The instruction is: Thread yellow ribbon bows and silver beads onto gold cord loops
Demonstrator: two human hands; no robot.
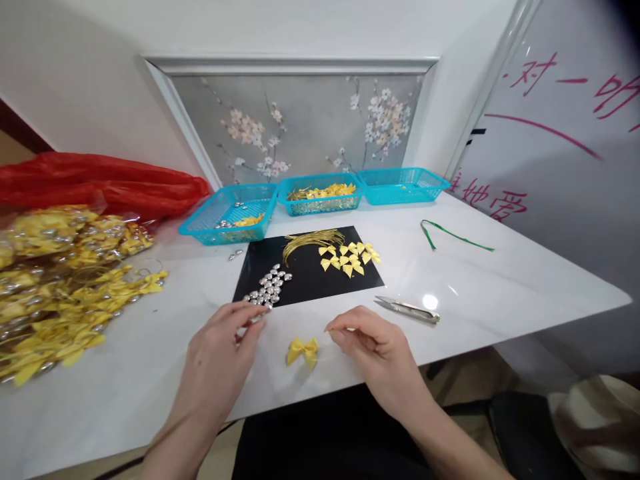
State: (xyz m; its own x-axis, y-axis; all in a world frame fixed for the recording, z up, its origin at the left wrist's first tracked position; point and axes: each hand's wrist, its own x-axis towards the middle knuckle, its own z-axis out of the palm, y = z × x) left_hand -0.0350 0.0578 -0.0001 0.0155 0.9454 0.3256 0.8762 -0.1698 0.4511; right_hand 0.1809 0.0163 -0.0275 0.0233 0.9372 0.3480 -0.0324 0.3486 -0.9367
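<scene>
A yellow ribbon bow (303, 351) lies on the white table (500, 287) between my hands. My left hand (220, 353) is just left of it, its fingertips pinched on a small silver bead at the near edge of the black mat (305, 277). To the right of the bow, my right hand (376, 347) has thumb and forefinger pinched together; what they hold is too fine to make out. On the mat lie several silver beads (270, 288), a bundle of gold threads (313, 240) and several yellow bows (350, 258).
Metal snips (407, 310) lie right of the mat, a green wire (453, 235) farther back. Three teal baskets (403, 185) line the wall. A big pile of finished yellow bows (65, 287) and a red bag (100, 180) fill the left side.
</scene>
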